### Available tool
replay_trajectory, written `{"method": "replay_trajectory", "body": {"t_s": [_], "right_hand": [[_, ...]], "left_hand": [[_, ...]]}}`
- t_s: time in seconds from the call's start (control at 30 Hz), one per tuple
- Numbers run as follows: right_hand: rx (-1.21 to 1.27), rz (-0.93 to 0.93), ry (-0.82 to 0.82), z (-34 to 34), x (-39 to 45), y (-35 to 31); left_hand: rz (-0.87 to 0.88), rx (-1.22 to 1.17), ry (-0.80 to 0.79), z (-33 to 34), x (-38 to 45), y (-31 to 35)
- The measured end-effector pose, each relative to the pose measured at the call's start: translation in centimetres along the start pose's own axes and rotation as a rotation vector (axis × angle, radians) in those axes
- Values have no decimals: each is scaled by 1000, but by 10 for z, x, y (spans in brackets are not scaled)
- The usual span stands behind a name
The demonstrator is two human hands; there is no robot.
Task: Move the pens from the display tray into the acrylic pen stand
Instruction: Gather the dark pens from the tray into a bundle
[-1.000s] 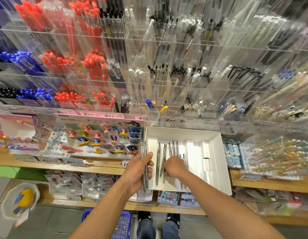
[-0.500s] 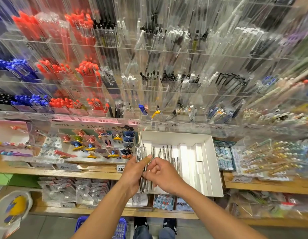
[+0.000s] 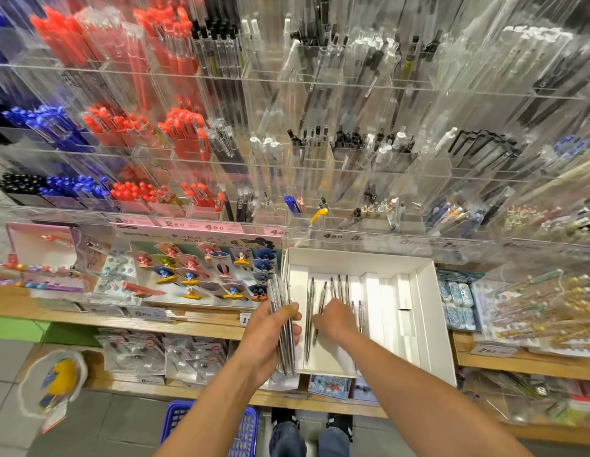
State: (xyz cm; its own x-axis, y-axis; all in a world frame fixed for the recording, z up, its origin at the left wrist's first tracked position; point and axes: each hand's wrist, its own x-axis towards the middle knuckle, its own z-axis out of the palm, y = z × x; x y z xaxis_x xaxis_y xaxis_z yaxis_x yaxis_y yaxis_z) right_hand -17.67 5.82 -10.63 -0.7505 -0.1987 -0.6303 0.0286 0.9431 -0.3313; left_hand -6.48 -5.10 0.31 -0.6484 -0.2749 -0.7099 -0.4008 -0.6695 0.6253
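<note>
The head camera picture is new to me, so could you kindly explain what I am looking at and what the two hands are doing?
There is no machine here: a person wears a wide-angle camera on the head, looking forward and down at their own arms in a stationery shop. The left hand grips a bundle of silver pens. The right hand reaches into the white display tray on the wooden shelf, its fingers on the loose pens lying there; whether it pinches one I cannot tell. Behind rises the clear acrylic pen stand, its compartments full of red, blue and black pens.
</note>
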Motion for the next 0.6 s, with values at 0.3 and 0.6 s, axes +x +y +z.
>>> {"method": "replay_trajectory", "body": {"t_s": [0.3,0.6], "right_hand": [[64,10,-22,-8,-4,-1],[648,-352,-157,-70,-85,-3]], "left_hand": [[-1,-26,-12,-1,2,1],[11,-68,-11,16,0,3]]}}
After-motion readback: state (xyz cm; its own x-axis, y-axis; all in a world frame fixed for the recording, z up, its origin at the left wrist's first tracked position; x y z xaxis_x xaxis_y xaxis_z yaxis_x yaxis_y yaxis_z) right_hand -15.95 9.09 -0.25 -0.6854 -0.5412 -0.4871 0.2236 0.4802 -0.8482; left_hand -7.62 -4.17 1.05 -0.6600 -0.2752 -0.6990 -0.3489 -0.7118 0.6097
